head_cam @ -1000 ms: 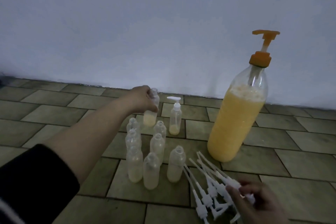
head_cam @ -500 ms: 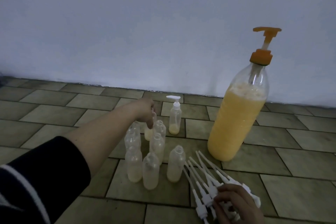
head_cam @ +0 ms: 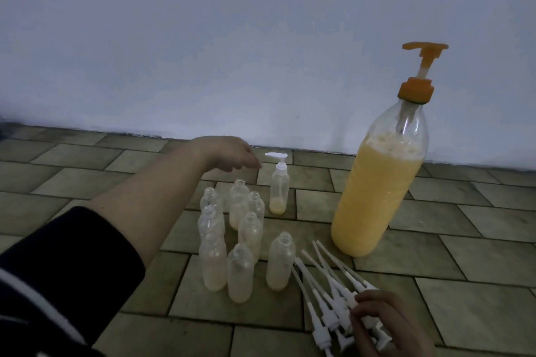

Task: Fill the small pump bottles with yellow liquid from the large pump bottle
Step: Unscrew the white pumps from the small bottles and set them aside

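tiled floor [head_cam: 478, 255], small bottles [head_cam: 240, 240], large bottle [head_cam: 374, 197], pumps [head_cam: 327, 293]

We have one head view, looking forward and down at the tiled floor [head_cam: 435, 240] near a wall [head_cam: 203, 38].

Tall clear plastic bottle with orange pump [head_cam: 377, 182], right of centre, upright, mostly full of yellow liquid. Cluster of small clear uncapped bottles [head_cam: 240, 240] centre-low; one white-pumped small bottle [head_cam: 279, 188] behind.

The floor [head_cam: 435, 284] is made of greenish-brown rectangular tiles with dark joints between them. At its far edge, a plain pale wall [head_cam: 203, 38] stands.
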The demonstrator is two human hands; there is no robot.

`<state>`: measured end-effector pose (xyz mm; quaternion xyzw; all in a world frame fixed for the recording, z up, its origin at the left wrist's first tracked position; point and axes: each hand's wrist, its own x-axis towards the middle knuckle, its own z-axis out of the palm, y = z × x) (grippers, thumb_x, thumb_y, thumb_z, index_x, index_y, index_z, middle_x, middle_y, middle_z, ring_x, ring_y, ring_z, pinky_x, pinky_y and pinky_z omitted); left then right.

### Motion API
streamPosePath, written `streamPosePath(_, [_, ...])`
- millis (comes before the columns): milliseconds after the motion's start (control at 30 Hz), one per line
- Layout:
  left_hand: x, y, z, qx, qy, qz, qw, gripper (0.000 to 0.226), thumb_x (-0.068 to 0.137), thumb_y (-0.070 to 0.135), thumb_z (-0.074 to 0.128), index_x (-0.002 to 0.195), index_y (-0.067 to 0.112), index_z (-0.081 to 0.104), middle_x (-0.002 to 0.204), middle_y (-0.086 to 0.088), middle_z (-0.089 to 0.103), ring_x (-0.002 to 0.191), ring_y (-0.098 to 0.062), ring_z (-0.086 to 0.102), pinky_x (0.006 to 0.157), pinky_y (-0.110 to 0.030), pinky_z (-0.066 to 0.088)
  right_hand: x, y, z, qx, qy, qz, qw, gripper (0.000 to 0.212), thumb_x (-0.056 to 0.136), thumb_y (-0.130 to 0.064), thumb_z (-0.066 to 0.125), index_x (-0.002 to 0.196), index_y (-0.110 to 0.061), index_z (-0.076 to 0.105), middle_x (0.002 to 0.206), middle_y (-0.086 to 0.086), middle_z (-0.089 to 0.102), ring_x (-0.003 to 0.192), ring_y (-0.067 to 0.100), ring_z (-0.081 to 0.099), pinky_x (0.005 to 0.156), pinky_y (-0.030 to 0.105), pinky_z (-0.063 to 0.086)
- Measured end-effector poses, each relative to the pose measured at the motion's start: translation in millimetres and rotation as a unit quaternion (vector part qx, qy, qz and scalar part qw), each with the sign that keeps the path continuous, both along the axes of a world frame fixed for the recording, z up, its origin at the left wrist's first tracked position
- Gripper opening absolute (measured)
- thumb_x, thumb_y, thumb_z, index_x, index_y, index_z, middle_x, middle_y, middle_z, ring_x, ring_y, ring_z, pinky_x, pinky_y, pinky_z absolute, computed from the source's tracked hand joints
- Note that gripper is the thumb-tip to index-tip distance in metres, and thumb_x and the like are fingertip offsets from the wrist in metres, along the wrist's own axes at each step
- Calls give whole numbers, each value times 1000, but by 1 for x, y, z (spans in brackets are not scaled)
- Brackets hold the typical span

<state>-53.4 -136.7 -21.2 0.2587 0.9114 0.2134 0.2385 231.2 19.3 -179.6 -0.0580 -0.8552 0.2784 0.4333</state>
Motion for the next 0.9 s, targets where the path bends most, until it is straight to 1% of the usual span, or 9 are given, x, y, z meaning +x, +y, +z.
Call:
streamPosePath(67, [1, 12, -7, -113, 43, -37, 992, 53, 88, 49, 55, 131, 18, 51, 135, 2, 48, 123, -22, 47, 102, -34, 40, 3, -1, -3, -12, 9, -4, 1000, 19, 75, -15, 57, 59, -26, 58, 80, -15, 62, 82, -11, 57, 78, 7, 42])
streamPosePath(167, [0, 29, -21, -209, 54, -75, 973, 66, 86, 59, 52, 139, 19, 42, 144, 0, 42, 128, -23, 44, 104, -38, 39, 6, -1, 5, 3, -8, -9, 1000, 13, 71, -23, 55, 62, -31, 59, 81, -16, 62, 81, -6, 58, 73, 20, 44])
streamPosePath(233, [-1, 37, -25, -217, 34, -78, 972, 73, 86, 58, 53, 145, 23, 32, 149, -1, 37, 130, -25, 42, 103, -40, 41, 5, 3, 6, -3, -13, -6, 1000, 12, 72, -25, 56, 65, -34, 58, 85, -18, 62, 81, -5, 59, 72, 19, 44])
streamPosePath(400, [-4, 53, -29, -200, 60, -97, 973, 82, 81, 56, 61, 148, 36, 18, 153, -1, 29, 129, -27, 43, 81, -32, 42, 7, 7, 12, -5, -1, 9, 1000, 15, 79, -29, 54, 65, -29, 60, 83, -13, 63, 81, -3, 59, 73, 16, 44])
streamPosePath(600, [-2, 63, -27, -130, 60, -77, 987, 68, 84, 40, 67, 142, 24, 36, 143, -3, 41, 123, -26, 48, 92, -31, 41, 8, 6, 17, -20, -2, -8, 1000, 35, 89, -42, 45, 62, -26, 61, 81, -13, 64, 80, -6, 58, 75, 12, 42])
streamPosePath(700, [-5, 65, -32, -103, 86, -80, 988, 34, 81, 38, 69, 109, 25, 54, 123, 6, 51, 108, -19, 52, 93, -29, 41, 7, 7, 16, -24, 1, -17, 1000, 33, 89, -42, 46, 63, -28, 61, 80, -14, 64, 78, -6, 57, 73, 10, 41])
streamPosePath(800, [-11, 67, -40, -80, 91, -80, 989, 23, 77, 40, 71, 77, 28, 52, 105, -2, 61, 93, -19, 56, 85, -32, 45, 4, 10, 13, -8, 0, -21, 1000, 28, 86, -36, 49, 63, -28, 61, 81, -20, 61, 75, -6, 56, 71, 9, 41])
streamPosePath(833, [-12, 67, -42, -66, 89, -74, 991, 23, 78, 38, 71, 75, 27, 51, 101, -3, 61, 91, -20, 56, 83, -31, 46, 3, 10, 14, -5, 5, -22, 1000, 23, 83, -31, 52, 62, -28, 62, 82, -21, 61, 74, -6, 56, 70, 9, 41])
streamPosePath(900, [-12, 67, -42, -6, 74, -54, 996, 21, 79, 34, 71, 90, 21, 59, 106, -4, 61, 96, -22, 57, 84, -33, 47, 1, 9, 20, -4, 19, -25, 1000, 14, 76, -26, 55, 64, -29, 61, 82, -22, 60, 74, -5, 56, 69, 10, 41])
